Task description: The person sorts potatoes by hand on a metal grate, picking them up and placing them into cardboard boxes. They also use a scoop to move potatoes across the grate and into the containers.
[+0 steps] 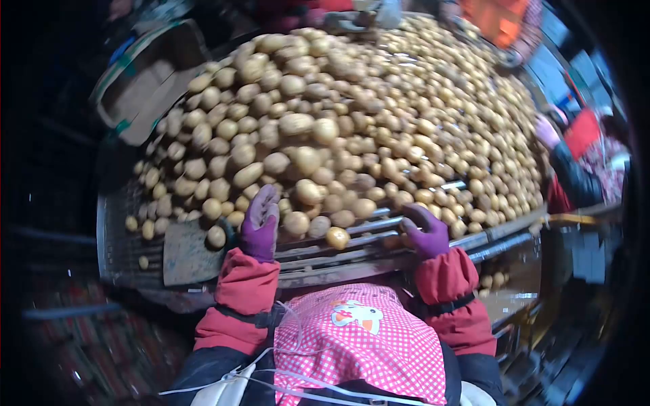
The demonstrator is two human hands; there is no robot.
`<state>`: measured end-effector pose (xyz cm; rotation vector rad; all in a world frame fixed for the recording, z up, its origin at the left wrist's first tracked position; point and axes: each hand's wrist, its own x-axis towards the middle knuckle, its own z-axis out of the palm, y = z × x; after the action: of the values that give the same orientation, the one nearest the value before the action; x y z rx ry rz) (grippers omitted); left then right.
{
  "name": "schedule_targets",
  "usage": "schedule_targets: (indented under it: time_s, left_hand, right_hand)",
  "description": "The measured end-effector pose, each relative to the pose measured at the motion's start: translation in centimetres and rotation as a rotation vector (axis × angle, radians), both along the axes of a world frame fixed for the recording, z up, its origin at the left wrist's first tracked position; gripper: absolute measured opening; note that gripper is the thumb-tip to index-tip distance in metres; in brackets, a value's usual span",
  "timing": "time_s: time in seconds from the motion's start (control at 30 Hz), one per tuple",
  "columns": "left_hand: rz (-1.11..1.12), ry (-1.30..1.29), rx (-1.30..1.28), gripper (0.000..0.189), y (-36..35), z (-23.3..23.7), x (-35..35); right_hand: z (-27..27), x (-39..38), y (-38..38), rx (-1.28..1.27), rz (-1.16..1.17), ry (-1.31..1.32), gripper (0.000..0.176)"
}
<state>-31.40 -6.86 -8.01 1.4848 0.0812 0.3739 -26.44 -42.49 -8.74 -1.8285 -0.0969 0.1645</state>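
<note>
A large heap of potatoes (296,124) covers a slatted metal table (325,264) in front of me. My left hand (261,223), in a purple glove, is at the heap's near edge, fingers stretched up beside the potatoes and nothing seen in its grasp. To the right, my right hand (428,233), gloved alike, lies open at the near edge with its fingers pointing left, close to small potatoes. Between the hands, a yellowish wet-looking potato (337,237) rests on the slats. Left of my left hand, another potato (216,237) lies on a flat, worn greenish-grey panel (189,260).
A cardboard-lined container (145,95) stands at the far left of the heap. Across the table is a person in an orange vest (497,20). Another person's sleeve (572,176) reaches in from the right. More potatoes (497,279) lie below the table's right edge.
</note>
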Motion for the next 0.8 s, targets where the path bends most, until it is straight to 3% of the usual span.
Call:
schedule_targets:
  time_s: [0.03, 0.07, 0.13, 0.17, 0.27, 0.3, 0.33, 0.4, 0.47, 0.5, 0.57, 0.6, 0.67, 0.7, 0.8]
  left_hand:
    - [0.073, 0.074, 0.041, 0.051, 1.7, -0.1, -1.1]
    - [0.141, 0.15, 0.079, 0.055, 3.5, -0.2, -2.2]
    - [0.201, 0.156, 0.092, 0.055, 5.3, 0.1, -3.7]
    - [0.223, 0.16, 0.101, 0.055, 6.0, 0.2, -4.1]
    - [0.261, 0.275, 0.471, 0.05, 7.2, 1.0, -3.4]
    - [0.286, 0.36, 0.275, 0.047, 6.8, 1.7, -2.8]
    - [0.307, 0.258, 0.49, 0.048, 7.6, 1.8, -1.9]
    - [0.329, 0.045, 0.907, 0.049, 8.7, 1.7, 0.4]
    - [0.224, 0.063, 1.158, 0.061, 9.2, 2.4, 3.6]
    - [0.212, 0.096, 1.165, 0.062, 8.6, 2.5, 5.1]
    - [0.147, 0.254, 1.161, 0.07, 6.8, 3.3, 7.9]
    - [0.176, 0.119, 1.257, 0.071, 6.9, 1.9, 9.1]
    - [-0.024, 0.512, 1.529, 0.07, 4.1, 5.3, 10.0]
    - [-0.012, 0.489, 1.561, 0.069, 3.9, 4.6, 9.9]
    - [-0.008, 0.435, 1.588, 0.068, 4.9, 2.8, 9.9]
  right_hand:
    - [-1.2, 2.0, 3.1, -0.023, 0.103, -0.047, 0.039]
    - [0.1, 4.2, 6.4, -0.27, 0.216, -0.514, 0.045]
    - [2.1, 7.4, 13.0, -0.457, 0.354, -0.729, 0.049]
    - [3.0, 8.9, 16.1, -0.6, 0.473, -0.705, 0.055]
    - [1.9, 11.2, 23.1, -1.159, 0.606, -0.722, 0.056]
    - [3.1, 11.7, 23.2, -1.092, 0.657, -0.496, 0.05]
    - [-0.2, 12.7, 22.5, -0.945, 0.581, -0.581, 0.042]
    - [1.1, 11.8, 20.9, -0.707, 0.385, -0.654, 0.032]
    - [0.4, 12.3, 19.2, -0.744, 0.25, -0.607, 0.02]
    - [1.1, 12.5, 17.2, -0.8, 0.257, -0.609, 0.016]
    - [0.5, 12.6, 14.3, -0.846, 0.226, -0.54, 0.015]
    - [0.5, 12.0, 12.7, -0.837, 0.207, -0.516, 0.014]
    - [0.0, 10.9, 10.0, -0.841, 0.171, -0.536, 0.015]
    - [-0.3, 10.6, 8.9, -0.839, 0.16, -0.551, 0.016]
    - [-1.1, 10.7, 6.0, -0.457, 0.1, -0.254, 0.022]
